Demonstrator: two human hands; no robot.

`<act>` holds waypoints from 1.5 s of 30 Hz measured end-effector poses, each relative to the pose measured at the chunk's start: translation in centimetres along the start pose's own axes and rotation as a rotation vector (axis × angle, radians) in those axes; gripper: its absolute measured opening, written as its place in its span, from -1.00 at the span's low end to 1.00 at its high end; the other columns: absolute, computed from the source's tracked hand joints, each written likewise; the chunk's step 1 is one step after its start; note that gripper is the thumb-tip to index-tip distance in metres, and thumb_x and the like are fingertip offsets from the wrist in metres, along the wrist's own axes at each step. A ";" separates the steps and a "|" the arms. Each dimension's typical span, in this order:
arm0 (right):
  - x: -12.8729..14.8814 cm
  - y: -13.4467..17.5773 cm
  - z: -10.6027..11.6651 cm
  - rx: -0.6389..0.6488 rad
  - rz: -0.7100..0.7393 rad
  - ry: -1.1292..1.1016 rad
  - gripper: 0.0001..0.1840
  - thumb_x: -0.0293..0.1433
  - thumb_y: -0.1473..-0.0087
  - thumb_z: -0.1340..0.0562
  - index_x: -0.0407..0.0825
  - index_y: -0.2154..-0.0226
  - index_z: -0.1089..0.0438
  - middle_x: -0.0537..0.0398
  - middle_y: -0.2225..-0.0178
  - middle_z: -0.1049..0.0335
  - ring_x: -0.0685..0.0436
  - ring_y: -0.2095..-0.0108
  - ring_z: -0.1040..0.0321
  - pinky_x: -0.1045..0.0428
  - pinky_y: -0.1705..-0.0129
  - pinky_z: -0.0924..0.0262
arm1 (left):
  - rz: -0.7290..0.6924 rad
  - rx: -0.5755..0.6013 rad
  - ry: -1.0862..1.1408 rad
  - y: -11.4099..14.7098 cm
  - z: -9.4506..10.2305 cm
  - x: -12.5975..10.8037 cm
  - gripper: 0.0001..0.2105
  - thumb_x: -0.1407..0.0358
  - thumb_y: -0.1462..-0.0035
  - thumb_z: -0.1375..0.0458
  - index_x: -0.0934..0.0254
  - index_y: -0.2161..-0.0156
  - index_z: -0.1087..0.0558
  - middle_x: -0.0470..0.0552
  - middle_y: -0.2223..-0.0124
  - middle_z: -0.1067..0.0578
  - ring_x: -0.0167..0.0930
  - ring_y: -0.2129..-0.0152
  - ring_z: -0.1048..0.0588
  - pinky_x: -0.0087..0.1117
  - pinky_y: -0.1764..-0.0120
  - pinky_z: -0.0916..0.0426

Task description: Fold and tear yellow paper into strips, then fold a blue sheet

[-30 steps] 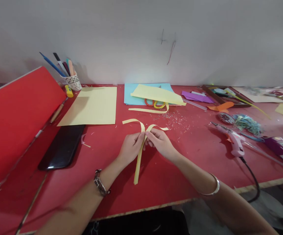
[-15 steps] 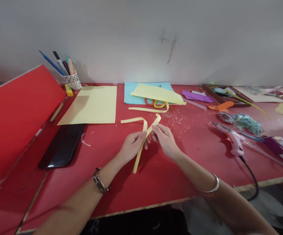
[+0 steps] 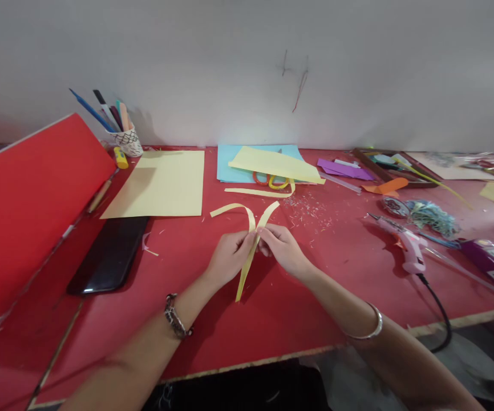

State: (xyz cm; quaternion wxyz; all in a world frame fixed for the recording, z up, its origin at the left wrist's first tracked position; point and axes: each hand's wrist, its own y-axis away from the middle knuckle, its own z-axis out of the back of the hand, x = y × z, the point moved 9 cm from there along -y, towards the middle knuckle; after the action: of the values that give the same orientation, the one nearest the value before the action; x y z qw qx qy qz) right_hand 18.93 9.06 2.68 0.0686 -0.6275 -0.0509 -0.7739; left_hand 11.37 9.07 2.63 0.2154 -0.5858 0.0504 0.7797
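Observation:
Between my two hands, over the red tabletop [image 3: 290, 319], is a yellow paper strip [image 3: 247, 268] whose two ends spread apart above my fingers like a Y. My left hand [image 3: 230, 255] pinches it from the left, thumb on top, where the curved left end [image 3: 233, 206] begins. From the other side my right hand [image 3: 284, 248] pinches the right end [image 3: 269, 212] near the fork, its fingertips close to those of my left hand. The joined lower part points down toward me. Fingers partly hide the fork.
Scissors [image 3: 278, 184] lie under folded yellow paper [image 3: 272, 161], beside another yellow strip [image 3: 251, 192]. A phone [image 3: 108, 257] and yellow sheet [image 3: 165, 182] are at left. At right lie a pink glue gun [image 3: 405, 242], its cord over the edge, and tangled yarn [image 3: 433, 217].
My right hand has slid down the strip toward my left hand. The right end now curves outward, and the left end bows in a rounder arc.

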 end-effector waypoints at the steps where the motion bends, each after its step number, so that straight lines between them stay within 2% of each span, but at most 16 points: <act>1: 0.0 0.0 -0.2 0.016 0.000 0.007 -0.67 -0.35 0.02 0.03 -0.04 0.74 -0.06 0.30 0.80 -0.01 0.14 0.73 0.03 0.14 0.62 0.10 | 0.002 -0.006 0.000 0.0 0.1 0.0 -0.63 0.21 -0.11 0.16 0.32 0.60 -0.32 -0.16 0.66 -0.30 -0.55 0.68 -0.26 -0.55 0.55 -0.13; 5: 0.1 0.1 -0.6 0.057 0.000 0.031 -0.67 -0.34 0.00 0.02 -0.04 0.72 -0.07 0.31 0.80 0.00 0.14 0.74 0.05 0.14 0.63 0.11 | 0.044 -0.066 -0.009 0.0 0.5 0.4 -0.62 0.19 -0.09 0.15 0.32 0.62 -0.31 -0.15 0.69 -0.29 -0.56 0.72 -0.22 -0.54 0.60 -0.10; 11: -0.1 0.2 -0.3 0.015 -0.016 0.049 -0.65 -0.35 0.02 0.01 -0.05 0.76 -0.07 0.30 0.82 -0.01 0.15 0.75 0.08 0.14 0.65 0.14 | 0.149 -0.188 0.121 0.1 1.4 1.2 -0.60 0.07 -0.04 0.10 0.29 0.68 -0.18 -0.18 0.73 -0.20 -0.57 0.76 -0.17 -0.54 0.66 -0.07; 17: -0.3 0.1 1.3 -0.136 -0.016 -0.057 -0.67 -0.31 0.04 0.00 -0.04 0.74 -0.09 0.31 0.81 0.00 0.14 0.74 0.05 0.14 0.63 0.11 | 0.154 -0.016 0.204 -0.1 -0.2 1.3 -0.60 0.06 -0.04 0.12 0.31 0.61 -0.29 -0.15 0.70 -0.26 -0.56 0.76 -0.22 -0.54 0.65 -0.13; 25: 0.0 0.0 -0.1 -0.011 -0.043 -0.028 -0.65 -0.34 0.04 -0.02 -0.04 0.77 -0.06 0.31 0.81 0.00 0.12 0.72 -0.07 0.13 0.60 0.05 | 0.063 -0.030 0.096 0.0 0.0 0.7 -0.60 0.13 -0.10 0.16 0.30 0.63 -0.28 -0.16 0.71 -0.25 -0.58 0.76 -0.21 -0.56 0.66 -0.12; 31: -0.1 0.1 -0.1 0.007 -0.014 -0.032 -0.65 -0.34 0.03 -0.02 -0.04 0.77 -0.06 0.30 0.80 0.00 0.12 0.72 -0.01 0.13 0.58 0.04 | 0.162 -0.112 0.168 0.1 0.8 1.4 -0.58 0.04 -0.06 0.14 0.29 0.64 -0.24 -0.17 0.72 -0.24 -0.58 0.79 -0.20 -0.55 0.68 -0.12; 37: -0.2 0.1 1.4 -0.141 -0.011 -0.049 -0.66 -0.30 0.05 -0.02 -0.05 0.75 -0.09 0.29 0.80 -0.01 0.13 0.72 0.06 0.13 0.61 0.08 | 0.139 0.007 0.218 0.0 -0.3 1.2 -0.61 0.06 -0.05 0.12 0.31 0.59 -0.29 -0.17 0.71 -0.25 -0.59 0.78 -0.21 -0.57 0.68 -0.13; 42: 0.2 0.0 0.1 -0.014 -0.013 -0.036 -0.72 -0.30 0.06 -0.03 -0.06 0.70 -0.13 0.27 0.73 -0.09 0.13 0.70 -0.01 0.14 0.61 0.07 | 0.071 -0.001 0.127 0.1 -0.1 0.7 -0.61 0.14 -0.10 0.15 0.31 0.61 -0.29 -0.18 0.71 -0.25 -0.60 0.78 -0.21 -0.58 0.67 -0.11; 45: 0.5 0.1 -0.1 -0.005 0.000 0.002 -0.71 -0.30 0.05 -0.02 -0.06 0.70 -0.12 0.28 0.75 -0.05 0.13 0.70 0.00 0.14 0.61 0.08 | 0.059 -0.016 0.100 0.1 0.0 0.4 -0.60 0.15 -0.11 0.16 0.31 0.62 -0.28 -0.17 0.72 -0.25 -0.60 0.78 -0.20 -0.58 0.66 -0.12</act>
State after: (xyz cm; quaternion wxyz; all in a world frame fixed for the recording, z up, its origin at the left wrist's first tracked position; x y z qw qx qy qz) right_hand 18.79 8.95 3.13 0.0672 -0.6270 -0.0489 -0.7746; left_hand 11.21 9.13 2.21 0.1848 -0.6239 0.0719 0.7559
